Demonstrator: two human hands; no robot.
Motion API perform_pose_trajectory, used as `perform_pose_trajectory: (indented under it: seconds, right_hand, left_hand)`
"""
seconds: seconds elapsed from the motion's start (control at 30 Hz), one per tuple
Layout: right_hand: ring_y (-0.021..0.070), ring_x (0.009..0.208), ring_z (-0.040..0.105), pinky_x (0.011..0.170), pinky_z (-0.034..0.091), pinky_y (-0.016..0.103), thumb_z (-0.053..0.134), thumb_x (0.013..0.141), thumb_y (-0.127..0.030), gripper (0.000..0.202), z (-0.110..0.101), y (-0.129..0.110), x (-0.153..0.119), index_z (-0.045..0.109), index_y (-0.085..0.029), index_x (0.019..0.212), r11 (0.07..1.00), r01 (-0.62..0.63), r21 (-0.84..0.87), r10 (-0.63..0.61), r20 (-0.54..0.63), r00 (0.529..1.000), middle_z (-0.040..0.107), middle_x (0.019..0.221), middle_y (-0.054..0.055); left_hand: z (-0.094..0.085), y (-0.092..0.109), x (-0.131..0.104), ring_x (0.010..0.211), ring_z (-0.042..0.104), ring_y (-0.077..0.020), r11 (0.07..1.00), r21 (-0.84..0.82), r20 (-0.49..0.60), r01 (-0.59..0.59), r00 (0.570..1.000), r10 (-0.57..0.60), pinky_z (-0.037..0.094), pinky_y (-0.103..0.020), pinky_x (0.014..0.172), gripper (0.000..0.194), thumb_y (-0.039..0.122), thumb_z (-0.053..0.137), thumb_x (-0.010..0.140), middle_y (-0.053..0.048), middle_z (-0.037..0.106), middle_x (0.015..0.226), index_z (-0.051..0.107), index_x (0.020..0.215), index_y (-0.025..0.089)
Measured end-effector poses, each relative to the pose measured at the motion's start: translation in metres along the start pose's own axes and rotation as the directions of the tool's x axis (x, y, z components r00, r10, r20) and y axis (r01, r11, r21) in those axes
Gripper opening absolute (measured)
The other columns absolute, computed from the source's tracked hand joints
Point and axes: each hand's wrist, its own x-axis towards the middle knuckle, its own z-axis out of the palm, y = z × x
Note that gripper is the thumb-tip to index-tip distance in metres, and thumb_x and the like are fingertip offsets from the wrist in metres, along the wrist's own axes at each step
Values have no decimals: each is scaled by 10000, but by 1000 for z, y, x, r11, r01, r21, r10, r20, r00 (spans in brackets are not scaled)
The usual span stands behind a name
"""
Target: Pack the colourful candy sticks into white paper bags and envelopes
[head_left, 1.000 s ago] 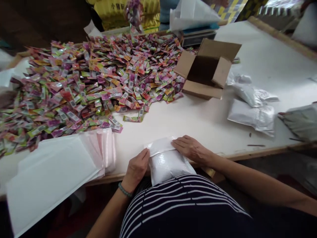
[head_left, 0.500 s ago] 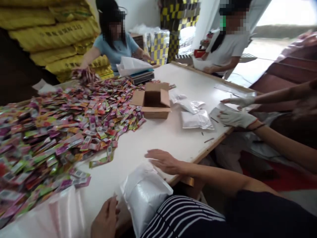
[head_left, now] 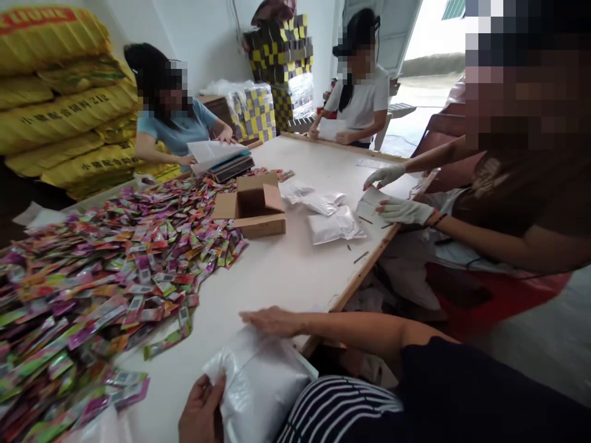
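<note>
A plump white plastic mailer bag (head_left: pixel 263 384) lies at the table's near edge, against my striped top. My left hand (head_left: pixel 203 403) is closed on the bag's left edge, thumb on top and fingers curled. Across the bag's far edge rests my right hand (head_left: pixel 272 322), its fingers stretched out and flat, slightly blurred. To the left spreads a large heap of small colourful sachets (head_left: pixel 138 264). At the bottom left lies part of another whitish plastic bag (head_left: pixel 104 429).
An open cardboard box (head_left: pixel 261 227) stands mid-table beside several packed white bags (head_left: pixel 335 226). At right, a co-worker's gloved hands (head_left: pixel 404 211) handle a flat white piece. Two more people stand across the white table (head_left: pixel 295 277). Yellow sacks (head_left: pixel 60 104) are stacked at back left.
My left hand has come to the bag and taken hold of its left edge. My right hand has lowered onto the far edge. My view has turned right.
</note>
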Motion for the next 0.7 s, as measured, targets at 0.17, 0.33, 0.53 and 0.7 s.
perform_pose_trajectory:
  seconds: [0.17, 0.33, 0.53, 0.7]
  right_hand:
    - [189, 932, 622, 840, 452, 284, 437, 950, -516, 453, -49, -6, 1, 704, -154, 1001, 994, -17, -112, 16, -13, 1000, 716, 1023, 85]
    - [168, 834, 600, 773, 444, 269, 397, 979, -404, 410, -95, 31, -51, 706, -150, 888, 914, -363, -184, 264, -410, 873, 706, 905, 76]
    - [436, 1367, 286, 983, 360, 612, 424, 874, -652, 741, -77, 118, -92, 336, -250, 1491, 579, -733, -356, 291, -750, 594, 259, 1554, 173]
    - [402, 1421, 206, 1050, 253, 644, 362, 938, -459, 664, -61, 135, -53, 197, -229, 1539, 526, -718, -456, 327, -671, 666, 167, 1587, 176]
  left_hand:
    - [11, 32, 3, 770, 682, -209, 970, -236, 32, 53, 998, -47, 565, -295, 673, 529, 458, 802, 490, -11, 724, 812, 640, 930, 214]
    - [0, 21, -6, 718, 671, -174, 970, -244, -51, 18, 998, -32, 538, -276, 664, 671, 500, 816, 537, -66, 741, 842, 642, 1079, 145]
    - [12, -7, -27, 614, 640, -166, 992, -112, 6, 60, 998, -60, 527, -306, 630, 520, 542, 703, 615, -72, 722, 745, 677, 929, 128]
    - [18, -5, -30, 635, 645, -184, 1000, 6, 77, -14, 997, 13, 532, -317, 632, 455, 542, 626, 695, -66, 708, 736, 683, 920, 150]
